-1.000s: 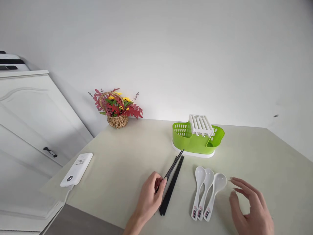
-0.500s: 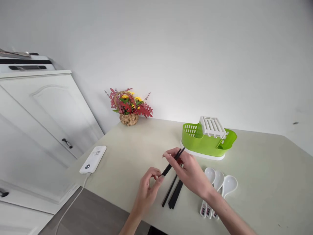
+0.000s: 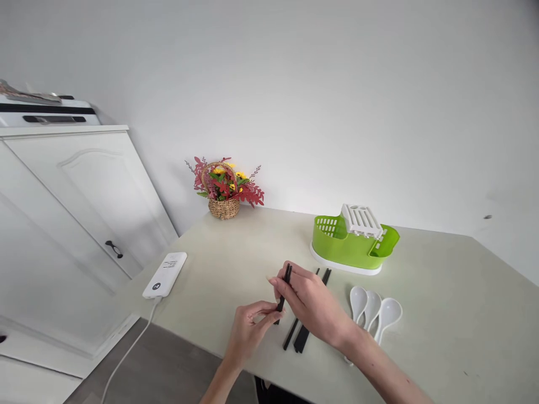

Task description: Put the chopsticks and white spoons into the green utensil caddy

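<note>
Both hands grip a pair of black chopsticks [image 3: 282,303], tilted steeply over the table's front part. My left hand [image 3: 251,331] pinches their lower part between thumb and fingers. Higher up, my right hand [image 3: 311,300] is closed around them, and the tips stick out above its fingers. More black chopsticks [image 3: 301,338] lie on the table under and beside my right hand, partly covered by it. Three white spoons [image 3: 373,308] lie side by side to the right, their handles mostly hidden behind my right forearm.
A green cutlery caddy [image 3: 343,249] with a white slotted rack [image 3: 362,220] stands at the back right. A flower basket [image 3: 224,207] is at the back left. Near the left edge of the table [image 3: 442,297] lies a white power bank [image 3: 165,275] with a cable [image 3: 130,345]. White cabinets [image 3: 92,213] stand at left.
The held chopsticks have swung from a slant to a steeper, more upright tilt. My right hand has shifted slightly left, closer to my left hand. The view has moved a little.
</note>
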A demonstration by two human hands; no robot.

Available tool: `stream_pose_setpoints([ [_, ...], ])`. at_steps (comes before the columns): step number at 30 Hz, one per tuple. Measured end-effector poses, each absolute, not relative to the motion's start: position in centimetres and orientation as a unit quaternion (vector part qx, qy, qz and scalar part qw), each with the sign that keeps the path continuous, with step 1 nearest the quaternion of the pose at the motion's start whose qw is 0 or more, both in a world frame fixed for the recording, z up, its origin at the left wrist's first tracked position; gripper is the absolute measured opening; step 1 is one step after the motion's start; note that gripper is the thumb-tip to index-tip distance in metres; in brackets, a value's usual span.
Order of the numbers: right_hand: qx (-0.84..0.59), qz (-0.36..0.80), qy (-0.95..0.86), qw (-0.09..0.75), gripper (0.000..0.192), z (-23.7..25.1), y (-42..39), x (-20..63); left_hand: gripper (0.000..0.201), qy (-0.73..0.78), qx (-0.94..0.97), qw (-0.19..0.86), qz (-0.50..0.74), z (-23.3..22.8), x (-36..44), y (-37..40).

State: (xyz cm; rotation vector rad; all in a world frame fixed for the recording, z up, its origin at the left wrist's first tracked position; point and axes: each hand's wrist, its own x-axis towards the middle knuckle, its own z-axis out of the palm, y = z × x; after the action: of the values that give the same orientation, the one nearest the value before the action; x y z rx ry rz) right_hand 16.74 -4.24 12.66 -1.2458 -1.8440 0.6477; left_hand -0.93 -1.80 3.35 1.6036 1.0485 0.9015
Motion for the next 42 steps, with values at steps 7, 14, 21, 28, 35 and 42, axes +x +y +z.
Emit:
stream_pose_setpoints([
  [7,-0.48,0.248,-0.734,0.411,0.036,13.1,-4.5,16.7,0.027,0.422,0.658,0.51,0.358,3.2,-1.2,-2.1],
  [14,-0.501,0.192,-0.73,0.424,0.03,15.1,-6.1,17.6,0.028,0.413,0.666,0.502,0.366,2.6,-1.4,-2.4],
  [21,-0.518,0.195,-0.73,0.401,0.034,16.1,-7.8,18.1,0.03,0.406,0.694,0.491,0.335,2.8,-1.4,-2.4],
  [28,-0.553,0.181,-0.739,0.34,0.034,16.8,-7.8,19.1,0.033,0.429,0.708,0.467,0.309,2.5,-1.1,-2.2],
  [35,-0.556,0.135,-0.727,0.379,0.045,19.7,-7.4,22.1,0.042,0.415,0.736,0.44,0.304,2.0,-1.4,-1.9],
  [42,-0.636,-0.023,-0.642,0.428,0.049,26.2,-3.1,29.5,0.048,0.421,0.743,0.417,0.311,1.9,-1.3,-2.1],
])
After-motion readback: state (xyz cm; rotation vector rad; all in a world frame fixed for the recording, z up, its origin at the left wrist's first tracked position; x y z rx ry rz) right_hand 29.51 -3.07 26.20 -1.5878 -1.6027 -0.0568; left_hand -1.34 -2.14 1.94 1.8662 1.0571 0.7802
